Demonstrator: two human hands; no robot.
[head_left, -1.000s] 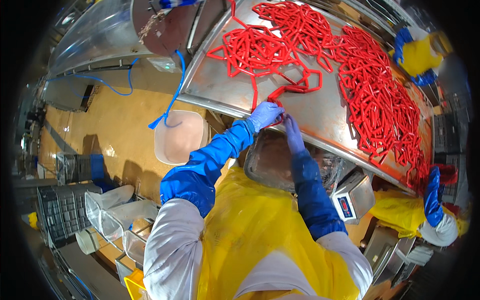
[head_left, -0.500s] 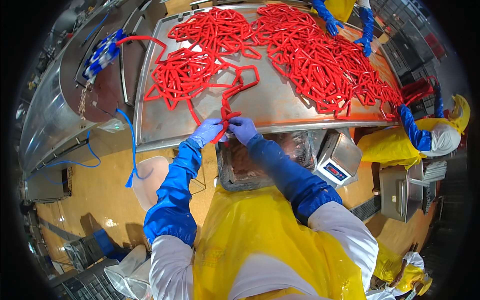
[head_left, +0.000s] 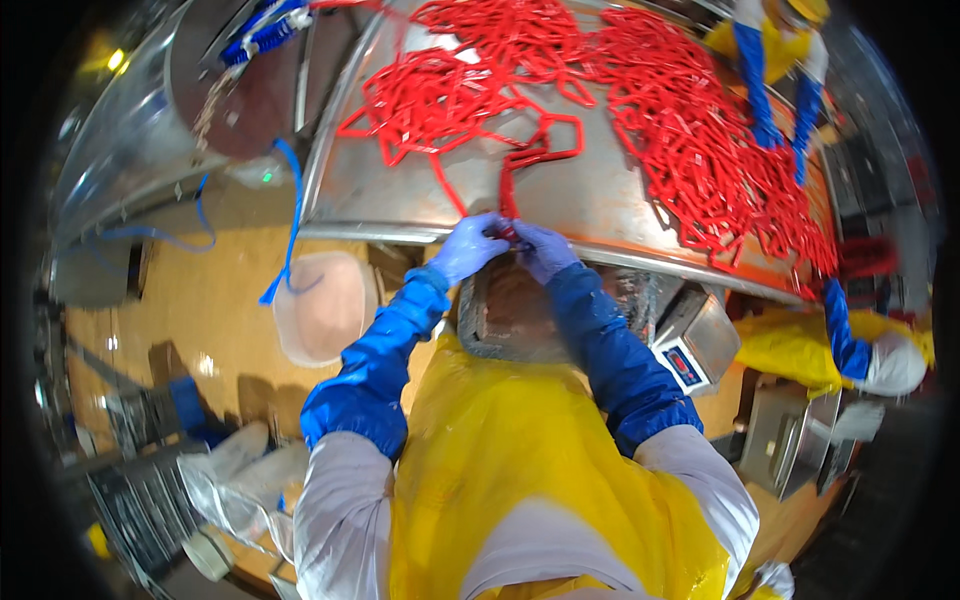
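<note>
- The gloved fingers (head_left: 490, 238) of both hands are pressed together on a red sausage link (head_left: 507, 232) at the near rim of the steel table (head_left: 590, 205); they are closed on it, though the exact grip of each finger cannot be told.
- The left hand (head_left: 466, 247) is held just left of the link and the right hand (head_left: 541, 249) just right of it; the two hands are nearly touching.
- From the pinched link a red chain (head_left: 515, 165) is seen to run up the table into a loose tangle of sausage chains (head_left: 450, 95); a much larger heap (head_left: 700, 130) is spread over the right part of the table.
- Below the hands, under the table rim, a grey tub (head_left: 510, 315) is placed; its content is blurred; a small scale (head_left: 690, 345) stands to its right.
- A pale plastic tub (head_left: 322, 305) lies on the floor at the left.
- The arms of a co-worker in blue sleeves (head_left: 765, 90) are seen at the far side of the table, and another person (head_left: 870, 350) at the right.
- It is judged that the work is far from finished; only the end of one chain is in hand, and nearly all sausages are lying on the table.
</note>
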